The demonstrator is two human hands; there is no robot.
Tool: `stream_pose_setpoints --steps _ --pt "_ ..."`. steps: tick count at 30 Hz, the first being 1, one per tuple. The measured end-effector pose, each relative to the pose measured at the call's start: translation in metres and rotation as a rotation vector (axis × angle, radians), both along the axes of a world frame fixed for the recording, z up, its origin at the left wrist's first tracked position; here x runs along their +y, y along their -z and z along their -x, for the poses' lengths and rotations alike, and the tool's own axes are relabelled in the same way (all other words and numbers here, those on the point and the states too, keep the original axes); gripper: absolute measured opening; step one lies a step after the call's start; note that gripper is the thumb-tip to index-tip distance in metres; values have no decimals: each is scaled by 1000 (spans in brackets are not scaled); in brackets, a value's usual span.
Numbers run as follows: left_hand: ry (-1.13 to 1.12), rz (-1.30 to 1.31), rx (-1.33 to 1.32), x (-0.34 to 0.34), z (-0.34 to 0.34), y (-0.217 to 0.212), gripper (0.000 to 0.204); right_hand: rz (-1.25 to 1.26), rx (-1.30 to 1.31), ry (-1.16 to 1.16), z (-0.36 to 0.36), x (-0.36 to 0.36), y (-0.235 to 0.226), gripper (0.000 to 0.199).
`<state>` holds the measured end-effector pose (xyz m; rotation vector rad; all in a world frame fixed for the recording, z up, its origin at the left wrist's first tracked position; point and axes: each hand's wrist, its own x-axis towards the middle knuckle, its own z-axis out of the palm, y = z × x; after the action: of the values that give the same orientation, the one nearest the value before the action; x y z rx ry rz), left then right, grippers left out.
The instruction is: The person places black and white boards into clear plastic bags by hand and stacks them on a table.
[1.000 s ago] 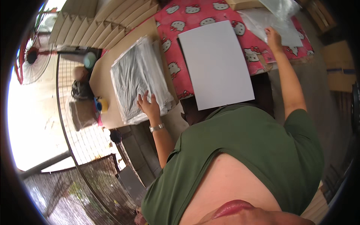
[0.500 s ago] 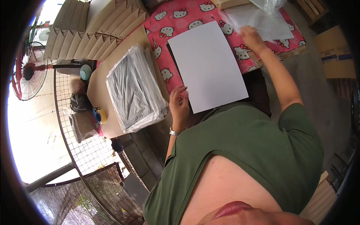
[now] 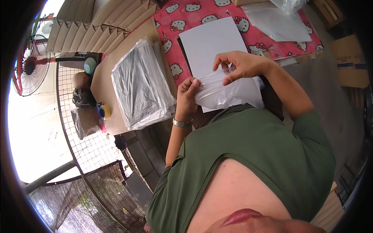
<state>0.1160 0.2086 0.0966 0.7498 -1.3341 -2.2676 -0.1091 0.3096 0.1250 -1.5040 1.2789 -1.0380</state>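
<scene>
Low over a stack of white sheets, close to my body, a thin clear plastic bag is stretched between both hands. My left hand, with a metal-banded watch on its wrist, pinches the bag's left edge between thumb and fingers. Curled over the bag's upper edge, my right hand grips it with bent fingers and thumb. The bag covers the near part of the white sheets. A dark edge shows under the sheets' left side. More clear plastic bags lie flat at the far right of the table.
A pink patterned cloth covers the table. On brown board to the left lies a pile of plastic-wrapped dark sheets. Beyond it stand folded brown cardboard pieces. A tape roll, a red fan and a cardboard box are also around.
My right hand has come from the bags at the far right back to my front, bringing a clear plastic bag. My left hand has closed on the bag's edge.
</scene>
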Motion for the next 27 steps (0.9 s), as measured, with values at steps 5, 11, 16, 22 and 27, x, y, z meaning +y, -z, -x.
stream_pose_setpoints --steps 5,11,16,22,27 --pt "-113 -218 40 17 19 -27 15 -329 -339 179 -10 -5 0 19" --pt "-96 -14 106 -22 -12 2 14 -220 -295 179 6 6 -4 11" --pt "-83 6 152 -14 4 -29 21 -80 -314 116 -2 4 -10 14" --pt "-149 62 158 -6 9 -26 21 -165 -382 229 -11 -4 8 11" --pt "-84 64 24 6 10 -19 22 164 -219 538 -30 -11 17 13"
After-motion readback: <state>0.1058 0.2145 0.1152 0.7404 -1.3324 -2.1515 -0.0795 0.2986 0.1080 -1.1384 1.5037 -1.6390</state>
